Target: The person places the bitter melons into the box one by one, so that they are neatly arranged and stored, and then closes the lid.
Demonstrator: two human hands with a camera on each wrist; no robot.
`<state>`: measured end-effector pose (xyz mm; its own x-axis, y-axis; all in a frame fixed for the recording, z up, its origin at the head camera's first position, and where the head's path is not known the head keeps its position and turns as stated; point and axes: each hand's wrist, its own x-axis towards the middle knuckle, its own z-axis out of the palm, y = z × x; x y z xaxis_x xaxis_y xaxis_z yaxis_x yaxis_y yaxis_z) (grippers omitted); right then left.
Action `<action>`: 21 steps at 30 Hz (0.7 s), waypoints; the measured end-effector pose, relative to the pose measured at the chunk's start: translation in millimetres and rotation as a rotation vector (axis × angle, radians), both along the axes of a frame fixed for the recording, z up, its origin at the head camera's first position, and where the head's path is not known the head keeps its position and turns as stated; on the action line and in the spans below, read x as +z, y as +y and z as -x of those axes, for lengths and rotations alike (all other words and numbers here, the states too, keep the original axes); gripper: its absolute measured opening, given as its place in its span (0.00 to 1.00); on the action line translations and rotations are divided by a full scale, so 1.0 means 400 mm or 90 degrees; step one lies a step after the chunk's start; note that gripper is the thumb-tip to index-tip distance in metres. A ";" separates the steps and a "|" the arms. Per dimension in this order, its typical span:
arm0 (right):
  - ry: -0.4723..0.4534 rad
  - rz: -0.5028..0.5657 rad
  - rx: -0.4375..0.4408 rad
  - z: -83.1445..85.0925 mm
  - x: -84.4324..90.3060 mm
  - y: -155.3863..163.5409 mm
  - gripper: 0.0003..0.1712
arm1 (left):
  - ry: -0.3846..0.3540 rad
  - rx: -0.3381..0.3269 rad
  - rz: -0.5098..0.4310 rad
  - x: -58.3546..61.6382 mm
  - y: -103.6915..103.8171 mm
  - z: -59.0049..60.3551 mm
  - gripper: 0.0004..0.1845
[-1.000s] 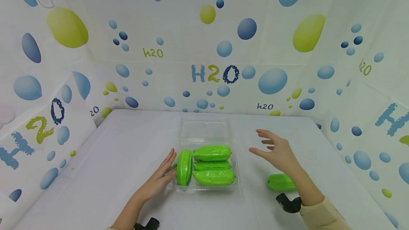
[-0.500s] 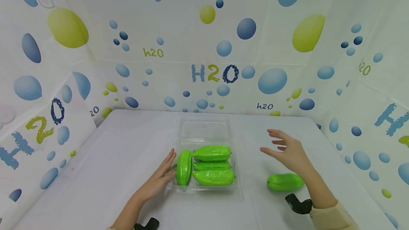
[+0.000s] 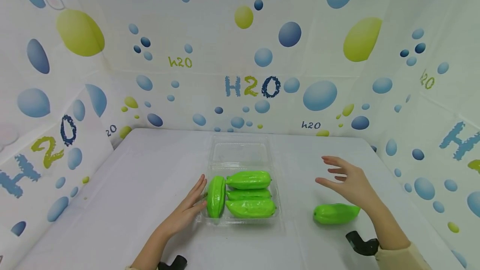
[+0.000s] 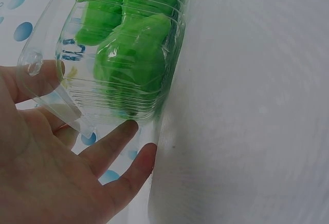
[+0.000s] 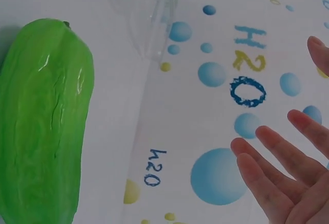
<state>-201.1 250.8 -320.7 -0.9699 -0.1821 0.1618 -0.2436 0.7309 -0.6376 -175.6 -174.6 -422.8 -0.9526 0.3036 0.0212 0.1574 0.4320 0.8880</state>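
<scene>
A clear plastic clamshell box [image 3: 243, 153] lies open on the white table, its front half holding several green ridged fruits [image 3: 248, 197]. My left hand [image 3: 189, 205] rests flat against the box's left wall [image 4: 67, 108], fingers straight. My right hand [image 3: 346, 180] hovers open above the table, right of the box, holding nothing. Just below and in front of it lies one more green fruit [image 3: 335, 213] [image 5: 43, 121] on the table, apart from the hand.
Walls [image 3: 247, 53] papered with blue and green bubbles enclose the table [image 3: 112, 203] on three sides. The box's lid half [image 3: 240, 150] lies open toward the back wall. Black wrist mounts [image 3: 361, 245] show at the bottom edge.
My right hand has drifted to the right and slightly down, away from the box, uncovering the loose green fruit. The left hand and the box have not moved.
</scene>
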 end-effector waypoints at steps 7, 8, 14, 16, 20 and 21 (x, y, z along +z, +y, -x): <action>0.011 -0.015 0.008 -0.006 -0.010 0.028 0.38 | 0.001 -0.001 -0.004 0.000 -0.002 0.002 0.32; 0.011 -0.015 0.008 -0.008 -0.011 0.032 0.37 | 0.001 -0.003 -0.006 0.000 -0.002 0.002 0.33; 0.006 0.001 0.021 -0.019 -0.012 0.055 0.36 | 0.002 -0.004 -0.008 -0.002 -0.004 0.003 0.33; 0.008 0.000 0.025 -0.021 -0.013 0.062 0.35 | 0.001 -0.003 -0.007 -0.003 -0.004 0.003 0.33; 0.003 -0.007 0.021 -0.025 -0.014 0.077 0.36 | -0.002 -0.003 -0.009 -0.003 -0.002 0.003 0.33; 0.002 -0.009 0.020 -0.026 -0.014 0.081 0.36 | -0.001 -0.003 -0.008 -0.004 -0.002 0.003 0.33</action>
<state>-190.5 283.3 -326.2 -0.9630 -0.2155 0.1619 -0.2690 0.7314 -0.6266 -176.9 -175.2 -424.4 -0.9509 0.3085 0.0228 0.1579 0.4205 0.8934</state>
